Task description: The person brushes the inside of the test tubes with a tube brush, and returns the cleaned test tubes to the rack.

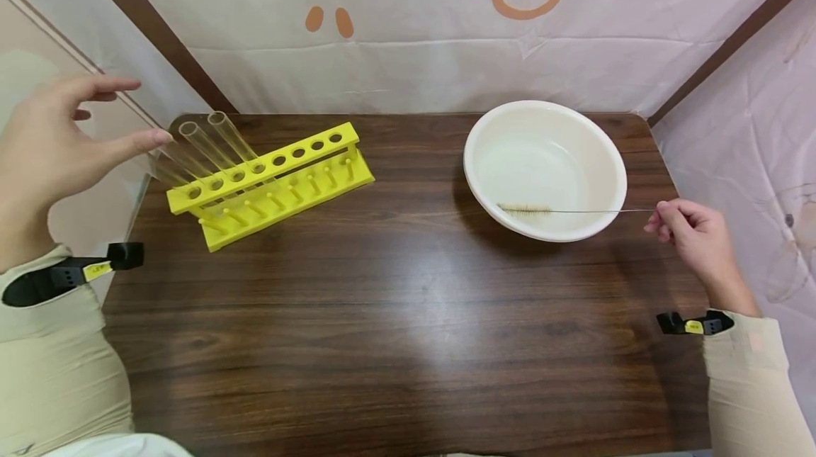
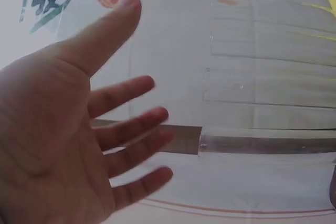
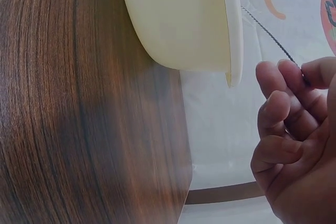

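Observation:
My left hand (image 1: pixel 60 138) is held up at the far left with thumb and fingers spread apart, nothing between them. Its thumb tip overlaps the mouths of the leftmost tubes in the head view, but the left wrist view has a gap between the fingers and a glass test tube (image 2: pixel 268 145). Several clear test tubes (image 1: pixel 237 142) lean in the left holes of a yellow rack (image 1: pixel 289 157). On the right, my right hand (image 1: pixel 695 234) pinches the thin twisted-wire handle of a test tube brush (image 1: pixel 525 210). The brush's bristles are over the near inside of a white basin (image 1: pixel 472 166).
The rack and basin stand on a dark wood-grain table (image 1: pixel 382 315), rack to the left and basin to the right. Short yellow pegs line the rack's base. Behind the table hangs a pale printed curtain (image 1: pixel 408 67). Whether the basin holds liquid is hard to tell.

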